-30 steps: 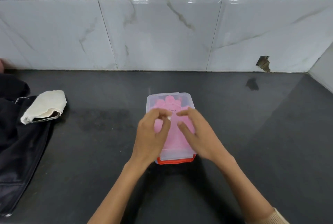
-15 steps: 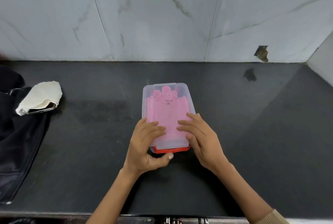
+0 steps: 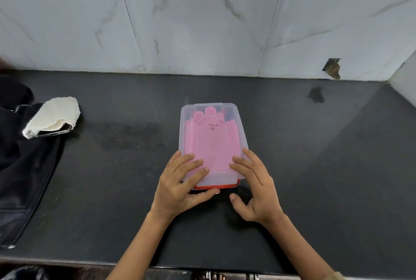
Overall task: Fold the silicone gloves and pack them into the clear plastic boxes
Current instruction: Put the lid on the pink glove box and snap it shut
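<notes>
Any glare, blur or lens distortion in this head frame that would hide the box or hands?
Head view: ceiling-light glare streaks the wall tiles only; clear box and both hands, left hand, right hand, are sharp; wide-angle bends the counter edges; blur smears the far-left edge.

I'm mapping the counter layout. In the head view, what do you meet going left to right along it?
Black garment → white cloth → left hand → clear plastic box → right hand → dark stain.
</notes>
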A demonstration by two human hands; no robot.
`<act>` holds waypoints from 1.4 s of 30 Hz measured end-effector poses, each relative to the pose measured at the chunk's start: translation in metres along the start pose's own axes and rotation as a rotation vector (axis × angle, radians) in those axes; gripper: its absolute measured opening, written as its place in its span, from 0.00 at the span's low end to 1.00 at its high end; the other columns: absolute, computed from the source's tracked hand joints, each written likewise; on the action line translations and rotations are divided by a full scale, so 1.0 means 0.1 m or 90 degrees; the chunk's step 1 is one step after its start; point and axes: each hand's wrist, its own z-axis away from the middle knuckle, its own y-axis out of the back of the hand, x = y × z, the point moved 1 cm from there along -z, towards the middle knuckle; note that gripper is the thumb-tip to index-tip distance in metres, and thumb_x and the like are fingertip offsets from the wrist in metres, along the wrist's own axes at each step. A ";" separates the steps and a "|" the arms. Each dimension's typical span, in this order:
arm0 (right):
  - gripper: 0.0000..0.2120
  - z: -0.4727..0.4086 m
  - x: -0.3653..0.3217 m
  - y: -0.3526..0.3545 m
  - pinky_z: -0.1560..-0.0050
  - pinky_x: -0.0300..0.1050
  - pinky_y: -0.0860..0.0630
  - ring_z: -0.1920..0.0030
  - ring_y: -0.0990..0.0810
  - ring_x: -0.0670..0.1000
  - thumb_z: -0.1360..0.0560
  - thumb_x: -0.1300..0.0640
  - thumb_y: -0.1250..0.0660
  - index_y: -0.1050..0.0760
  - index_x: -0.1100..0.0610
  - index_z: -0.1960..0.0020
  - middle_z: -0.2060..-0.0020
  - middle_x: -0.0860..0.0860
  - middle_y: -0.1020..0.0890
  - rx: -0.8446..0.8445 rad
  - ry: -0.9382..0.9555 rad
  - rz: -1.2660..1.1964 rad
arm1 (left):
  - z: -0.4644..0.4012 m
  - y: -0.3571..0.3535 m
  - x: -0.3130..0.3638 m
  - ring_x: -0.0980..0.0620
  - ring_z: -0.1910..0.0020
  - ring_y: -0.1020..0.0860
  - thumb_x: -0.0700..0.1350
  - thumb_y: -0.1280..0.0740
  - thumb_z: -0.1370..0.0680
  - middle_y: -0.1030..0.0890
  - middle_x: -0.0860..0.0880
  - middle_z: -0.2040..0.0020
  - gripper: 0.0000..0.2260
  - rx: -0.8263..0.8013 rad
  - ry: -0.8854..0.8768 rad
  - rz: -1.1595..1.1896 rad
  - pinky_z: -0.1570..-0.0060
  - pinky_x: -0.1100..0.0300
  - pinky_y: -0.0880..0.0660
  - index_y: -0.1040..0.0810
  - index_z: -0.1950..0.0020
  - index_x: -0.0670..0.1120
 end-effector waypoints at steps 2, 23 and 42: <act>0.21 -0.01 -0.09 -0.01 0.29 0.42 0.37 0.30 0.33 0.51 0.26 0.44 0.39 0.26 0.58 0.42 0.41 0.50 0.23 0.036 -0.047 -0.032 | -0.01 0.00 0.03 0.47 0.43 0.25 0.61 0.32 0.29 0.21 0.47 0.46 0.22 0.003 0.035 0.027 0.33 0.49 0.34 0.26 0.45 0.46; 0.39 -0.72 -0.71 0.12 0.25 0.50 0.53 0.23 0.54 0.54 0.26 0.31 0.61 0.48 0.54 0.23 0.23 0.50 0.45 -0.268 -0.536 0.243 | -0.25 0.01 1.15 0.59 0.35 0.29 0.40 0.41 0.29 0.33 0.59 0.31 0.27 0.061 0.367 0.381 0.40 0.67 0.29 0.43 0.31 0.45; 0.24 -0.75 -0.15 0.23 0.25 0.43 0.61 0.23 0.52 0.47 0.18 0.51 0.53 0.48 0.51 0.23 0.23 0.45 0.47 -0.307 -0.266 0.297 | -0.49 0.21 0.76 0.58 0.55 0.22 0.44 0.40 0.26 0.19 0.56 0.52 0.09 0.146 0.523 0.196 0.56 0.71 0.27 0.24 0.48 0.52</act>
